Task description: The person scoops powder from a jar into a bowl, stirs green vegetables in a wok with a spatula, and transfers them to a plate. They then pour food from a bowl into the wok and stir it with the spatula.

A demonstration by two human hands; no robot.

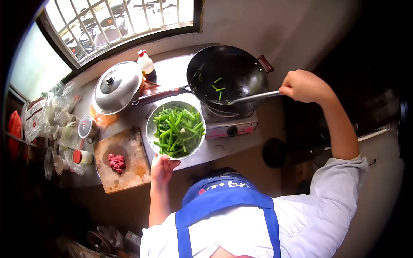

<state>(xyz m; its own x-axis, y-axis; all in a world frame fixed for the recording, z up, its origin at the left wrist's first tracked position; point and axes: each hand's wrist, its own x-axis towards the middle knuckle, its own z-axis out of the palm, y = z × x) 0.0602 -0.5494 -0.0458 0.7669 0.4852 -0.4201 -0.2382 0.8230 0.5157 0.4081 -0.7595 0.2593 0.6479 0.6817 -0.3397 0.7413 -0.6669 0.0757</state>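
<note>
My left hand (pixel 162 169) grips the near rim of a white bowl (pixel 149 136), which is heaped with cut green vegetable stems (pixel 177 131). Closed around the handle of a metal spatula (pixel 254 97) is my right hand (pixel 304 87). The spatula's head reaches into a black wok (pixel 241 64), beside a few green pieces (pixel 219 90) lying there. The wok sits tilted on a gas stove (pixel 232 127), its long handle pointing left past the bowl. The bowl is held just left of the stove.
A cutting board (pixel 133 165) with chopped red meat (pixel 116 163) lies left of the bowl. Behind it stand a lidded pot (pixel 117 88) and a red-capped bottle (pixel 146 63). Jars (pixel 83 157) and plastic bags (pixel 64 101) crowd the left side. A barred window (pixel 124 21) is behind the counter.
</note>
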